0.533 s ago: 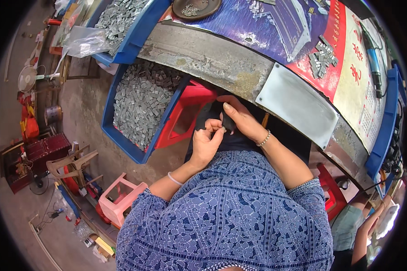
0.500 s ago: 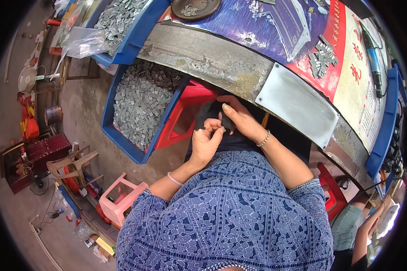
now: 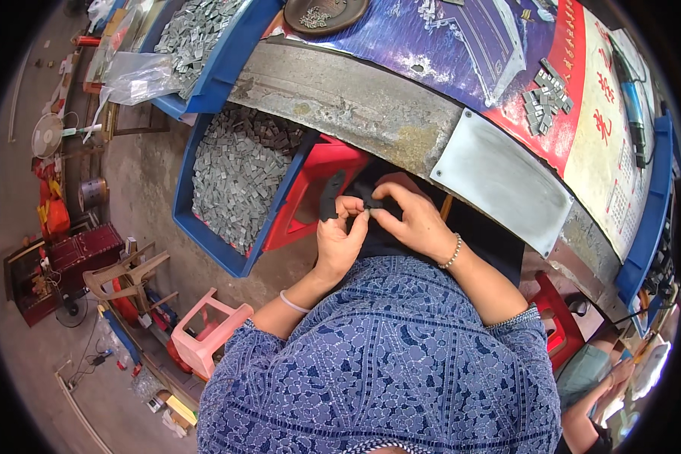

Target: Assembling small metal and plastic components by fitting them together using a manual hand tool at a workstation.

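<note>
Both hands meet in front of my lap, below the bench edge. My left hand (image 3: 343,236) pinches with thumb and index finger at its tip; a raised finger wears a black cover (image 3: 330,198). My right hand (image 3: 416,221) brings its thumb and fingers to the same spot, with something black about the fingertips. Whatever lies between the fingertips is too small to make out. Left of the hands stands a blue bin (image 3: 208,247) filled with small grey metal pieces (image 3: 238,181). A red plastic stool (image 3: 301,200) is between bin and hands.
Beyond my hands runs the worn bench edge (image 3: 340,94) with a grey plate (image 3: 503,181) screwed on. Metal pieces (image 3: 546,102) and a blue-bodied tool (image 3: 630,106) lie on it. Another blue bin (image 3: 218,82) stands upper left. A pink stool (image 3: 204,344) is lower left; a person (image 3: 589,378) sits right.
My right hand has turned, its thumb and fingers now reaching toward the left fingertips. A covered finger of my left hand stands out more plainly. The view has shifted slightly.
</note>
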{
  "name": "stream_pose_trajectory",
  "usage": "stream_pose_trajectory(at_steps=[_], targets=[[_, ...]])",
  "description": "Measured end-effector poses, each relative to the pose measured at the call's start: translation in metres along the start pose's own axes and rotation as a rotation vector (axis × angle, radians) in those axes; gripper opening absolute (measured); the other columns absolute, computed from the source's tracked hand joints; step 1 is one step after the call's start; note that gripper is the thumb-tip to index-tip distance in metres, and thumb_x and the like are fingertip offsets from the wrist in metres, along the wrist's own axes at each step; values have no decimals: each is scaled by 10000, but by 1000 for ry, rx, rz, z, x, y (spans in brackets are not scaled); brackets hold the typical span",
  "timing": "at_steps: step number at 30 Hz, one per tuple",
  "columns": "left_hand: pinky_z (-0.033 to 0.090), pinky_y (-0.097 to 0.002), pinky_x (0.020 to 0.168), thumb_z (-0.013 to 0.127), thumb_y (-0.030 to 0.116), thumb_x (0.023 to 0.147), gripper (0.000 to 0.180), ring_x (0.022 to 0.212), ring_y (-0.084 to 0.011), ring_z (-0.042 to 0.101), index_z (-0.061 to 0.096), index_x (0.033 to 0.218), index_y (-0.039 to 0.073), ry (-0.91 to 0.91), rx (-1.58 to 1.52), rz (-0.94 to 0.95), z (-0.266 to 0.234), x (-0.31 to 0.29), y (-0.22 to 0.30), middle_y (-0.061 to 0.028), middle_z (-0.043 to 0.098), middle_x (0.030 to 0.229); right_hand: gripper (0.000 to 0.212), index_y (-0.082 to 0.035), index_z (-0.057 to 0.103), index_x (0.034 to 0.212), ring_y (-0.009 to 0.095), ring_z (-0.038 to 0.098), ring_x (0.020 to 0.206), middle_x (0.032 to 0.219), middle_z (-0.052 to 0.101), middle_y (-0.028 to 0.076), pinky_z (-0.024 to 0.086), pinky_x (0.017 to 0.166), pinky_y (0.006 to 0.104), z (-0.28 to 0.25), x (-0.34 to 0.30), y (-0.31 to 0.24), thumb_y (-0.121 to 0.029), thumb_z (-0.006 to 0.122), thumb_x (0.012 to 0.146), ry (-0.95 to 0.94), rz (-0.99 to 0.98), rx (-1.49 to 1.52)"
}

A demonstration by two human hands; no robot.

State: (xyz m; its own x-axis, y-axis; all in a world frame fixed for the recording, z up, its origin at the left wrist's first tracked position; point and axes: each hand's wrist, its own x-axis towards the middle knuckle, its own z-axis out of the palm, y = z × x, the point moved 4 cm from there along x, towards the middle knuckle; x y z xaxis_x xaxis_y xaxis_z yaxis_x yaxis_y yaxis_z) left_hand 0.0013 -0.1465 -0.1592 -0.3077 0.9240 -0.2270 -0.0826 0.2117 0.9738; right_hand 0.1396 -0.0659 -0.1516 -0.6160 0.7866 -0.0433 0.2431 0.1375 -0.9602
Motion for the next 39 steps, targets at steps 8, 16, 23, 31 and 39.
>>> stream_pose_trajectory(at_steps=[8, 16, 23, 31, 39], targets=[[495, -261, 738, 629, -43, 845, 276, 797, -133, 589, 491, 1084, -26, -28, 229, 93, -4, 0, -6, -78, 594, 916, 128, -3, 594, 916, 237, 613, 787, 858, 599, 114, 482, 721, 315, 2, 1, 10, -89, 633, 830, 7, 88, 104], [497, -262, 702, 626, -26, 841, 353, 761, -132, 591, 477, 1160, -32, -7, 342, 88, -7, 3, -13, -67, 601, 864, 132, -4, 577, 886, 229, 604, 739, 814, 594, 109, 473, 662, 318, 7, 2, 7, -95, 654, 829, 10, 28, 117], [496, -268, 688, 613, -33, 839, 363, 739, -127, 583, 478, 1176, -35, 19, 285, -1, -9, 5, -14, -61, 589, 840, 144, -11, 564, 902, 281, 612, 724, 828, 600, 132, 483, 651, 352, 9, 2, 8, -120, 632, 838, -32, 30, 109], [470, -234, 696, 581, -61, 857, 113, 742, -91, 555, 541, 957, -24, -15, 398, 155, 3, 2, 5, -36, 576, 833, 278, -28, 576, 1104, 89, 553, 695, 827, 590, 28, 467, 626, 242, 10, 2, 17, -108, 669, 856, -18, 122, 235], [477, -230, 648, 563, -75, 844, 172, 723, -94, 571, 544, 1006, -19, 28, 169, -67, -10, 14, -6, -47, 581, 820, 511, -100, 528, 1298, 194, 619, 754, 1025, 611, 100, 517, 680, 302, 2, 2, -11, -71, 682, 811, 5, -212, -23]])
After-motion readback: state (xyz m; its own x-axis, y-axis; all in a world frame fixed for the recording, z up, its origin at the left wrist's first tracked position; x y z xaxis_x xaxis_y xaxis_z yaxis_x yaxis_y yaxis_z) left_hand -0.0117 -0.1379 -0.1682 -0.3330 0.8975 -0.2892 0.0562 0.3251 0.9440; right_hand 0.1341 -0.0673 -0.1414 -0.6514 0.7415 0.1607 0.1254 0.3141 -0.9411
